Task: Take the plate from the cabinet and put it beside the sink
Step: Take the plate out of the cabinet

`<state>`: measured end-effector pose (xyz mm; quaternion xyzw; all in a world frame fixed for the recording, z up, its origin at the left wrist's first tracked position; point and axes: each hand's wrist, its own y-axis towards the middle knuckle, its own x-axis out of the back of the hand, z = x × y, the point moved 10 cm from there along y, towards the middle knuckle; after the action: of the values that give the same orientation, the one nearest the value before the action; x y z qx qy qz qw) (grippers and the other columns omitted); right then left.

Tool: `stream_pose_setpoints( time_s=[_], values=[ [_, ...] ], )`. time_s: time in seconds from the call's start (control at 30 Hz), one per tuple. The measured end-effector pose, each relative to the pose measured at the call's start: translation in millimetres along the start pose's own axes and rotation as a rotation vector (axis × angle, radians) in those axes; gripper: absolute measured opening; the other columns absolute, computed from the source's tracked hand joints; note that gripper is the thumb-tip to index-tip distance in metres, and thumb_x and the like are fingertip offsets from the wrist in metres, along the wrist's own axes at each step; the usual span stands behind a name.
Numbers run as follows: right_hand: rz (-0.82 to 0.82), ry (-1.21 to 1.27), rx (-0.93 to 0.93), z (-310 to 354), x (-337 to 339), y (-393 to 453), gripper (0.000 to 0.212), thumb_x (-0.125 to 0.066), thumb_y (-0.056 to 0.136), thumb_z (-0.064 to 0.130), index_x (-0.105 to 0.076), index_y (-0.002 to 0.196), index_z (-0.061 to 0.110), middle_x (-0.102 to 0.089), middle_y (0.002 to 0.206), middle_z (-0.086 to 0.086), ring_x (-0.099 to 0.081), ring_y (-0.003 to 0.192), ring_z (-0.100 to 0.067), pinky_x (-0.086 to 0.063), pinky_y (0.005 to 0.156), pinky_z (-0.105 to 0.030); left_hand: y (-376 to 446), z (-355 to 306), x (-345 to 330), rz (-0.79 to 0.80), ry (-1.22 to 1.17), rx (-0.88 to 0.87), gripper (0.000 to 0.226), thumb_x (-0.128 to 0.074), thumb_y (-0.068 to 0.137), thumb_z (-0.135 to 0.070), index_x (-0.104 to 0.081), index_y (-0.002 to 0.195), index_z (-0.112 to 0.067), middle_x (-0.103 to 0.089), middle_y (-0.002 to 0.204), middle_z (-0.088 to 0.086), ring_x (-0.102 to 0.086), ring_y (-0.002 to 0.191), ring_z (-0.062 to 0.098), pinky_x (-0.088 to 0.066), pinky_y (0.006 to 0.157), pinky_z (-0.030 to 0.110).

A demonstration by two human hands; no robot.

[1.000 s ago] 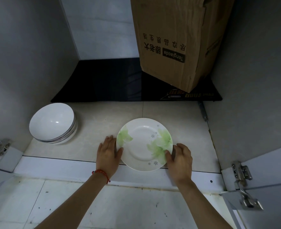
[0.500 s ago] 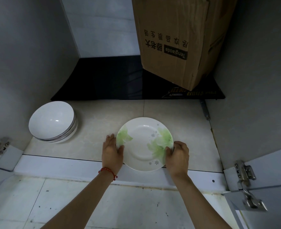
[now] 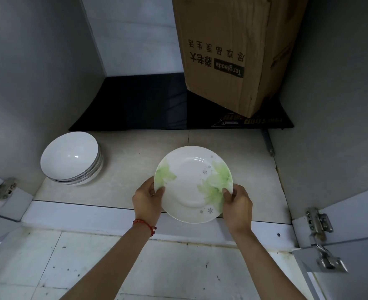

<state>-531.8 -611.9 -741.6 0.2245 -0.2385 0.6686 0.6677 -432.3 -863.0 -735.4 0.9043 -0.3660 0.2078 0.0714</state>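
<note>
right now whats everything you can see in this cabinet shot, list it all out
plate: one, white with green flower print, near the front edge of the cabinet floor, held at both sides
bowls: a stack, exact count unclear, white with dark rim bands, at the left on the cabinet floor
cardboard box: one, brown with dark print, at the back right, standing on the black panel
black panel: one, glossy black, lying flat at the back
hinges: metal, silver, on the open doors at both sides
bracelet: one, red, on the left wrist
left hand: grips the plate's left rim
right hand: grips the plate's right rim
</note>
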Motion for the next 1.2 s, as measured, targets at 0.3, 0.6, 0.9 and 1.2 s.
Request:
stream_pose_setpoints(
  time_s=[0.3,0.6,0.9,1.2],
  values=[
    [0.010,0.010,0.014,-2,4,-7,0.026,-0.049,0.092,0.016,-0.053,0.111,-0.001,-0.048,0.068,0.005,-0.048,0.074,-0.020,-0.034,0.063,-0.023,-9,3,3,0.009,0.032,0.025,0.027,-0.060,0.080,-0.001,-0.061,0.107,-0.002,-0.059,0.084,0.005,-0.051,0.078,0.023,-0.040,0.066,0.021],
    [0.010,0.047,0.013,13,23,-17,0.024,-0.049,0.091,0.015,-0.054,0.108,-0.001,-0.040,0.062,0.014,-0.047,0.072,-0.020,-0.033,0.059,-0.025,-22,-15,20,0.006,0.043,0.030,0.024,-0.060,0.081,-0.003,-0.060,0.105,-0.001,-0.052,0.071,0.003,-0.047,0.072,0.022,-0.035,0.069,0.024],
    [-0.001,0.095,0.025,55,62,-28,0.024,-0.050,0.091,0.015,-0.053,0.108,-0.001,-0.040,0.063,0.014,-0.048,0.073,-0.021,-0.033,0.051,-0.023,-30,-63,48,0.017,0.062,-0.015,0.024,-0.062,0.079,-0.005,-0.060,0.103,-0.001,-0.048,0.066,-0.005,-0.047,0.072,0.023,-0.037,0.060,0.023],
    [-0.025,0.169,0.001,85,97,-37,0.022,-0.052,0.089,0.013,-0.056,0.105,0.000,-0.042,0.058,0.002,-0.043,0.057,-0.007,-0.033,0.050,-0.019,-36,-101,74,0.047,0.034,-0.029,0.022,-0.068,0.075,-0.006,-0.062,0.096,-0.002,-0.060,0.071,0.010,-0.053,0.071,0.029,-0.046,0.065,0.028]
  ],
)
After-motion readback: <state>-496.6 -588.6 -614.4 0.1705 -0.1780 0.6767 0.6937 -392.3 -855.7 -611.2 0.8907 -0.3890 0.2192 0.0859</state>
